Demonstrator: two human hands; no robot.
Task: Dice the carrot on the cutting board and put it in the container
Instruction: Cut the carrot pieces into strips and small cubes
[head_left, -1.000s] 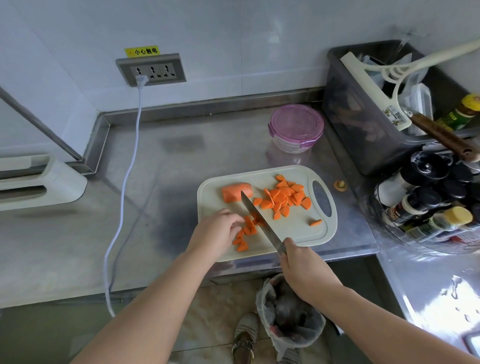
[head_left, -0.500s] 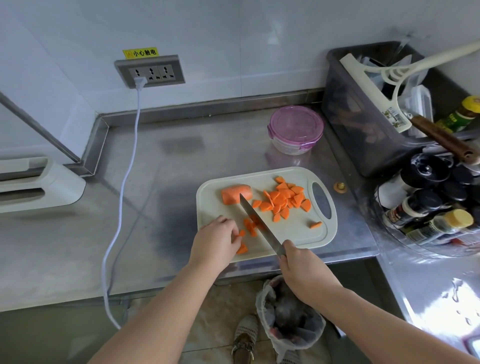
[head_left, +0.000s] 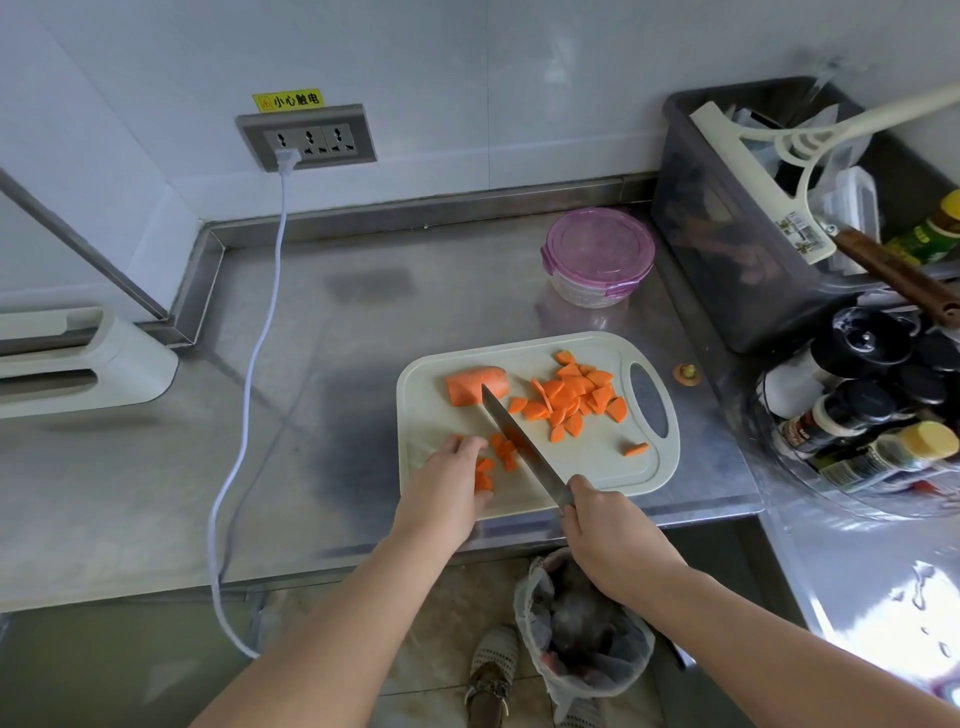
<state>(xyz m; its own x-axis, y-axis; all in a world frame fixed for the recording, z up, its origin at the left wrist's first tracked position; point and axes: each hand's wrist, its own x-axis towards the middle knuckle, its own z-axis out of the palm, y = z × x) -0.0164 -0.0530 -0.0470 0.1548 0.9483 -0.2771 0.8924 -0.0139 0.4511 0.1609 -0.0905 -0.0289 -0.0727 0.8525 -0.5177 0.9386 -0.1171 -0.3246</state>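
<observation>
A pale cutting board (head_left: 597, 467) lies on the steel counter. On it sit an uncut carrot chunk (head_left: 470, 383), a pile of cut carrot pieces (head_left: 574, 397) to the right, and a few small pieces (head_left: 501, 452) near the front left. My right hand (head_left: 605, 535) grips the handle of a knife (head_left: 524, 447), its blade lying diagonally across the board with the tip by the chunk. My left hand (head_left: 447, 486) rests with curled fingers on the small pieces left of the blade, partly hiding them. A round container with a purple lid (head_left: 597, 254) stands behind the board.
A dark bin (head_left: 727, 249) with utensils and a tray of seasoning bottles (head_left: 872, 415) crowd the right side. A white cable (head_left: 249, 364) runs from the wall socket (head_left: 306, 137) over the counter's front edge. A white appliance (head_left: 78, 358) sits far left. A bagged trash bin (head_left: 582, 629) stands below.
My left hand has slid back toward the board's front edge over the small pieces. The knife blade has shifted slightly left along them.
</observation>
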